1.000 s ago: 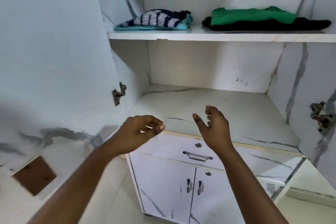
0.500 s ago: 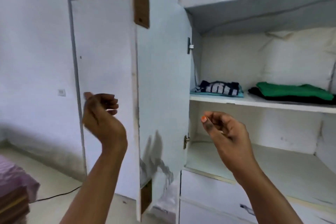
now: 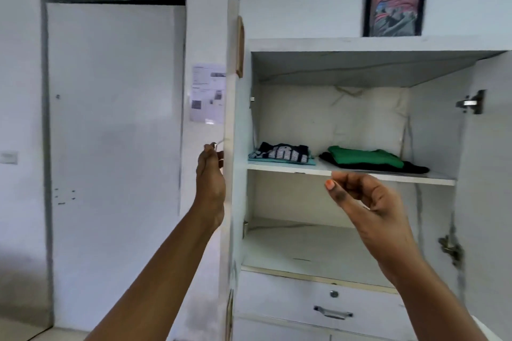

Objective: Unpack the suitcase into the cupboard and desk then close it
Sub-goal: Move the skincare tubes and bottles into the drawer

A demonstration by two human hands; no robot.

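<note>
The cupboard stands open in front of the person, its left door swung out edge-on toward us and the right door folded back against the frame's edge. On the upper shelf lie two folded piles, well apart: a navy-and-white striped garment resting on something teal at the left, and a green garment lying on a black one at the right. The compartment below that shelf shows only its pale floor. Under it sits a drawer with a metal handle and a small round lock.

The left hand is raised just beside the outer edge of the left door, fingers curled, pinching a small metal handle that juts from the door's edge. The right hand hangs in front of the shelf's lip, fingers loosely curled inward with the thumb out, holding nothing and touching nothing.

A framed picture stands on top of the cupboard. To the left, papers are stuck to the wall beside a closed white room door. The suitcase is out of sight from here.
</note>
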